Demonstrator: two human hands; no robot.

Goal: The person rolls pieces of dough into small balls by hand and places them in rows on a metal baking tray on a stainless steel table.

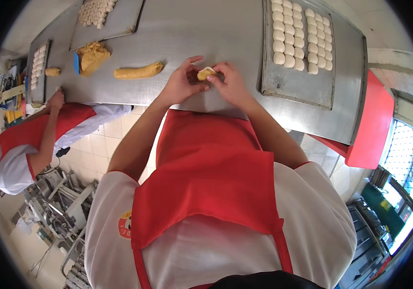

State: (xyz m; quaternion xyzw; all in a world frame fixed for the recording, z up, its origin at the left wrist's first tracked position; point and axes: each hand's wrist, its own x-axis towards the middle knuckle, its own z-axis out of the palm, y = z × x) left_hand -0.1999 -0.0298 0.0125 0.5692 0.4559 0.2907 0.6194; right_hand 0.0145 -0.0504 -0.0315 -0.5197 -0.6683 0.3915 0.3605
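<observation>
Between my hands, at the near edge of the metal table, is a small piece of white dough (207, 70) with yellow filling on it. My left hand (183, 83) curls round its left side, index finger raised and thumb apart below; the fingers behind the dough are partly hidden. From the right, my right hand (229, 83) grips the dough with its thumb and fingertips. Left of my hands lies a thick roll of yellow filling (139, 71). Beyond it sits a rough lump of the same filling (94, 58) against a blue scraper (76, 62).
On the right, a metal tray (299, 88) carries rows of white dough balls (289, 38). Another tray (115, 30) at the back left holds many small dough pieces (95, 12). A co-worker in a red apron (47, 127) works at the table's left end, beside a narrow tray (38, 98).
</observation>
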